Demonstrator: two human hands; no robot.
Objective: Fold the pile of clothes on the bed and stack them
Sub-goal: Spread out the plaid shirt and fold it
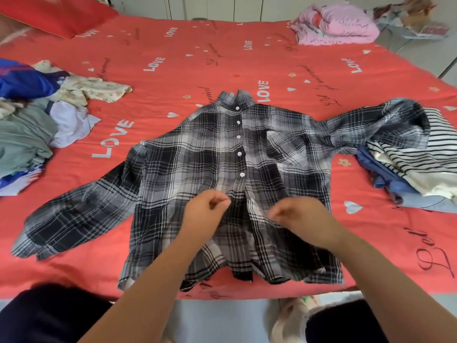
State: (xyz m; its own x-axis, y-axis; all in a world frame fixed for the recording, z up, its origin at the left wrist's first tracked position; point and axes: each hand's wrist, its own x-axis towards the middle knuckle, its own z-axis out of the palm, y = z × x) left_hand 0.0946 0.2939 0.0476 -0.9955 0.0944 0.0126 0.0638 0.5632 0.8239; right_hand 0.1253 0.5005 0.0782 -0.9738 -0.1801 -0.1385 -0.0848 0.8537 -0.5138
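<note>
Lying front-up and spread out near the near edge of the bed (173, 58), the plaid shirt (197, 157) has its collar pointing away, one sleeve stretched toward the loose pile (29, 125) on the left and the other draped onto the striped stack (420, 157) on the right. Left hand (207, 209) and right hand (299, 214) sit over the lower button strip with fingers curled. Blurred, so cannot tell whether either grip pinches cloth or is closed on nothing.
</note>
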